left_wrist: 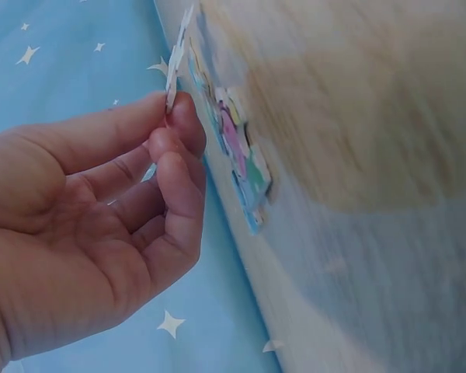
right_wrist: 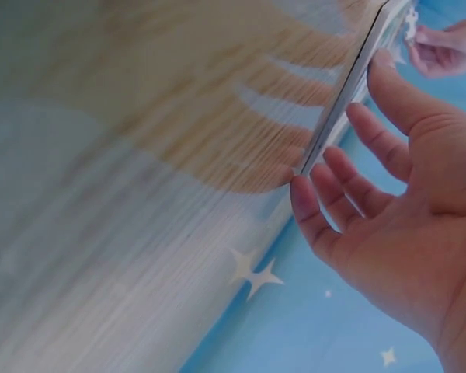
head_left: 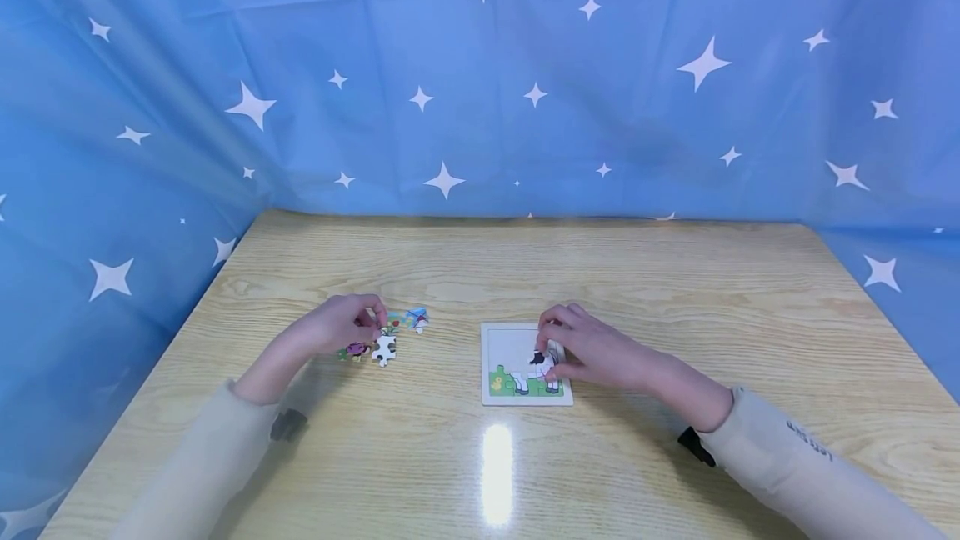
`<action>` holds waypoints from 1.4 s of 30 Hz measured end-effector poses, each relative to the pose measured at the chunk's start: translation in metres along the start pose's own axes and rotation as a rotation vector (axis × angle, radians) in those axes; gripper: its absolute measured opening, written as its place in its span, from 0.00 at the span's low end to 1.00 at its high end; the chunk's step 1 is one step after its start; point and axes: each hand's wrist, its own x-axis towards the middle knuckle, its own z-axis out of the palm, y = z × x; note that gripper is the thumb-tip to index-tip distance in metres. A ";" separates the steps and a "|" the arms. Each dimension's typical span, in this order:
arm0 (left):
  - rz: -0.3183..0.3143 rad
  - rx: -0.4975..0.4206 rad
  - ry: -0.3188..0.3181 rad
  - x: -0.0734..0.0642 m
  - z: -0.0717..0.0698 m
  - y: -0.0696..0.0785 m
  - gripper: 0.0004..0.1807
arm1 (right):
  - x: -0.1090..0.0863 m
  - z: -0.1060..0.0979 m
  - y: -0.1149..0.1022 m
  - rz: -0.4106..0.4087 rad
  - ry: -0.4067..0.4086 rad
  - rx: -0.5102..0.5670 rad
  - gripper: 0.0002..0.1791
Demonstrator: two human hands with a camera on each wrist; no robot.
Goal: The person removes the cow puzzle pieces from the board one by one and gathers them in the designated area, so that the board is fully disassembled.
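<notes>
Your left hand [head_left: 333, 327] pinches, between thumb and fingers, a white puzzle piece [head_left: 385, 348] with black spots, just beside a group of colourful pieces [head_left: 417, 319] on the desk [head_left: 375, 457]. Your right hand [head_left: 596, 348] touches the right side of the puzzle board [head_left: 512, 348], its fingers apart and only lightly bent. Fitted pieces [head_left: 525, 387] lie along the board's lower part.

A draped tabletop workspace: starry blue cloth [head_left: 622, 57] hangs around 1 wood-grain table [head_left: 675, 290].
</notes>
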 end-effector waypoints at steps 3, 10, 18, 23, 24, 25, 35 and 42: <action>-0.006 0.006 -0.004 0.001 0.000 -0.001 0.04 | 0.000 0.000 0.000 0.008 -0.003 -0.003 0.15; -0.027 0.001 -0.016 0.004 0.000 -0.003 0.05 | 0.001 0.000 0.000 0.008 -0.006 -0.002 0.16; -0.022 0.034 0.008 0.006 0.002 -0.004 0.05 | 0.000 0.002 0.003 -0.036 0.040 0.006 0.15; -0.030 0.048 0.019 0.007 0.003 -0.003 0.05 | 0.000 -0.006 -0.011 -0.086 0.090 0.051 0.15; -0.031 0.054 0.024 0.007 0.003 -0.003 0.05 | 0.000 -0.009 -0.014 -0.095 0.094 0.054 0.15; -0.034 0.057 0.028 0.007 0.003 -0.002 0.04 | 0.000 -0.014 -0.020 -0.097 0.095 0.056 0.15; -0.012 0.091 0.092 0.004 0.003 -0.002 0.04 | 0.001 -0.024 -0.032 -0.061 0.053 0.046 0.14; -0.019 0.084 0.086 0.003 0.002 0.000 0.02 | 0.000 -0.024 -0.032 -0.101 0.096 0.053 0.15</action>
